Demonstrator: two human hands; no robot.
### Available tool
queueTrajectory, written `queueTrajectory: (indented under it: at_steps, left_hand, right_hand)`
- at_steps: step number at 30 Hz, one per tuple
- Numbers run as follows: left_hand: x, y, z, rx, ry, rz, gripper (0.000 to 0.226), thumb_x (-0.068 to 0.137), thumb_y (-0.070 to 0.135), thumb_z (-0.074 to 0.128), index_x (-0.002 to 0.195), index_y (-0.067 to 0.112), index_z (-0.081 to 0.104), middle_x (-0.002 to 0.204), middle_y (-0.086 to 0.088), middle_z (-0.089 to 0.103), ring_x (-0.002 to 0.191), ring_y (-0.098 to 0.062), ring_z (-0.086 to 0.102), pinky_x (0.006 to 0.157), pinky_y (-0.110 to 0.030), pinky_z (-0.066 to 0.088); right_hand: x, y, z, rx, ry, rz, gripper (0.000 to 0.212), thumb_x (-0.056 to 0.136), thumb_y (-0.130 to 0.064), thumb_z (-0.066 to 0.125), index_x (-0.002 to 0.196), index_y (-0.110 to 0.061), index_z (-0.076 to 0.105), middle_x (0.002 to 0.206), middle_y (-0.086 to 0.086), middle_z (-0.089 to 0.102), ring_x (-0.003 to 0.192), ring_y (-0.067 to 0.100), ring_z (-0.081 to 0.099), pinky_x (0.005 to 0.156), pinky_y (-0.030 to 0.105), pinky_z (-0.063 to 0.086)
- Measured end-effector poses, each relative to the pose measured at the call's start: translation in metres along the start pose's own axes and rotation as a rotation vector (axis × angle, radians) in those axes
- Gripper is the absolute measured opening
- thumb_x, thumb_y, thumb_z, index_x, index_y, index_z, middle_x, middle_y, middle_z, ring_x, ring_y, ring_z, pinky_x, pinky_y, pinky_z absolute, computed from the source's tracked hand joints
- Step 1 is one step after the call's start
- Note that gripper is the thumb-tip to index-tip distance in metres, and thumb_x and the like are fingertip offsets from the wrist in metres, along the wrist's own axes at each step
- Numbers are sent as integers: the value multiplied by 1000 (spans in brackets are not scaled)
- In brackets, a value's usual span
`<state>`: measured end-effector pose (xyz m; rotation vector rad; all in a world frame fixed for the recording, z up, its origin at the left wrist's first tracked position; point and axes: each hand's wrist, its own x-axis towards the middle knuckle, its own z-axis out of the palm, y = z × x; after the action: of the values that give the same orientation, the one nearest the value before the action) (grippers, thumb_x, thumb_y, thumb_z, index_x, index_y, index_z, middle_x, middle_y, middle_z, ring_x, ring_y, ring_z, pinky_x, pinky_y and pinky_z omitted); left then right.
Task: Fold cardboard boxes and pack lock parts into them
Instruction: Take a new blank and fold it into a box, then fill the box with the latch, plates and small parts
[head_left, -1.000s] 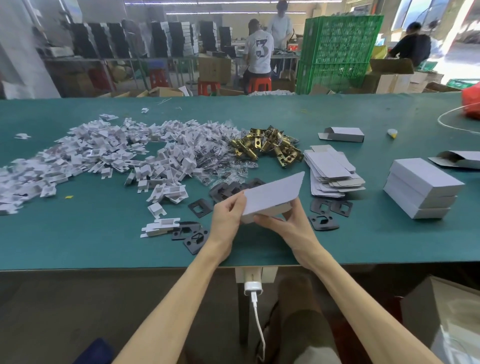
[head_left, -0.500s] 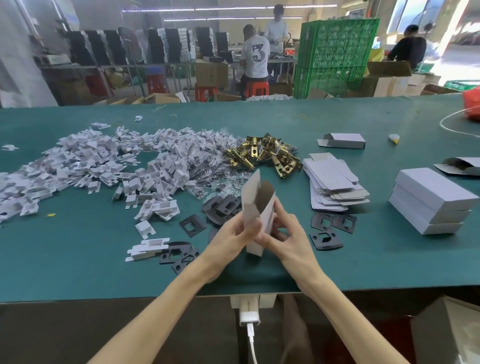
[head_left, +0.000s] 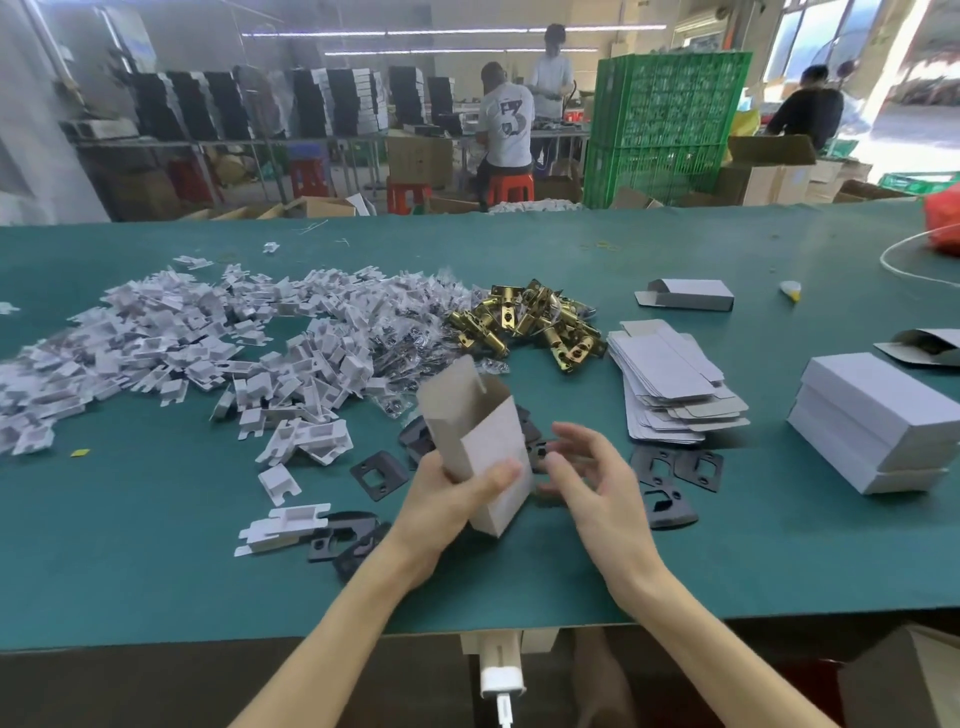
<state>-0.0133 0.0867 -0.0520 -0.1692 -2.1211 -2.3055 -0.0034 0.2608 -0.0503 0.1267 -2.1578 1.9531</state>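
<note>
I am working at the green counter (head_left: 156, 545), and everything I need is lying within reach. The big drift of white plastic inserts (head_left: 182, 343) is spreading across my left side. The stack of finished boxes (head_left: 872, 421) is sitting well to my right, with the flat box blanks (head_left: 670, 384) fanning out between that stack and me. The brass latches (head_left: 540, 325) are lying heaped just beyond.

The box (head_left: 483, 441) I am forming is standing nearly upright in front of me, just above the counter. It is tilting a little to the left, with its mouth open upward and its top flap sticking up. My left hand (head_left: 447, 504) is gripping its lower half, thumb pressing across the front panel. My right hand (head_left: 592, 478) is hovering just beside it, fingers loosely spread and holding nothing.

I judge I am squaring the sleeve and getting ready to fill it. To do this well, I am trying to grip lightly so the walls are not bowing inward. I cannot tell from here whether the bottom flaps are fully tucked, so I am planning to check them first. The black strike plates (head_left: 675, 467) are lying nearest my free hand, so I am thinking of reaching there next, lifting only one.
</note>
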Motion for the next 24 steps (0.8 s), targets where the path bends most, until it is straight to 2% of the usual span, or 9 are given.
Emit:
queueTrajectory:
  at_steps: [1, 3, 6, 11, 14, 17, 20, 22, 24]
  left_hand:
    - [0, -1, 1, 34, -28, 9, 37, 81, 29, 87, 115, 16, 77, 115, 0, 79, 112, -20, 73, 92, -32, 58]
    - [1, -2, 2, 46, -48, 21, 38, 83, 24, 85, 118, 17, 75, 114, 3, 79, 108, -16, 74, 85, -22, 56]
    - [4, -1, 2, 25, -4, 1, 45, 79, 27, 84, 121, 18, 71, 113, 4, 79, 107, -16, 74, 84, -23, 58]
    - [9, -3, 1, 5, 5, -30, 51, 75, 29, 88, 121, 18, 69, 111, 4, 79, 105, -14, 75, 82, -22, 59]
    - [10, -4, 0, -8, -4, -29, 56, 75, 29, 88, 125, 19, 66, 113, 4, 79, 106, -13, 74, 82, -21, 58]
    - [11, -6, -1, -14, -8, -31, 57, 76, 30, 88, 126, 19, 65, 114, 4, 78, 107, -13, 74, 83, -22, 59]
    - [12, -7, -1, -17, -12, -28, 55, 77, 34, 87, 126, 19, 65, 115, 4, 78, 108, -14, 74, 85, -23, 59]
    - [12, -8, -1, -16, -11, -24, 56, 78, 35, 87, 127, 20, 64, 116, 5, 78, 109, -13, 73, 86, -23, 59]
    - [11, -8, -1, -17, -14, -20, 57, 78, 34, 86, 128, 21, 64, 117, 6, 78, 109, -12, 73, 86, -23, 59]
  right_hand:
    - [13, -3, -2, -26, 31, -2, 27, 99, -10, 63, 124, -20, 63, 110, 2, 65, 101, 20, 68, 92, 39, 58]
    - [47, -9, -6, -164, 61, -27, 31, 97, -9, 63, 127, -15, 59, 117, 7, 61, 100, 21, 66, 91, 35, 55]
    - [105, -10, -8, -582, -26, -81, 48, 96, -8, 62, 142, -11, 49, 134, 11, 46, 107, 22, 59, 95, 27, 45]
    - [176, 12, -13, -1090, -166, -73, 66, 96, -7, 59, 156, -19, 33, 158, 14, 27, 131, 40, 45, 107, 50, 44]
    - [197, 23, -13, -1260, -215, -64, 58, 99, -15, 61, 152, -18, 38, 153, 15, 37, 127, 43, 48, 103, 50, 47]
    - [201, 29, -12, -1308, -141, -185, 30, 97, -3, 57, 127, -7, 53, 132, 17, 52, 115, 39, 53, 91, 46, 50]
    - [197, 23, -15, -1288, -95, -266, 19, 97, 5, 47, 109, -4, 59, 114, 20, 62, 98, 37, 57, 73, 39, 42]
    - [194, 12, -19, -1140, -30, -215, 12, 100, -1, 48, 101, -3, 60, 104, 20, 68, 83, 35, 57, 67, 39, 42]
    - [188, -5, -25, -873, 40, -104, 13, 103, -8, 52, 104, -1, 63, 100, 18, 72, 76, 29, 59, 68, 37, 47]
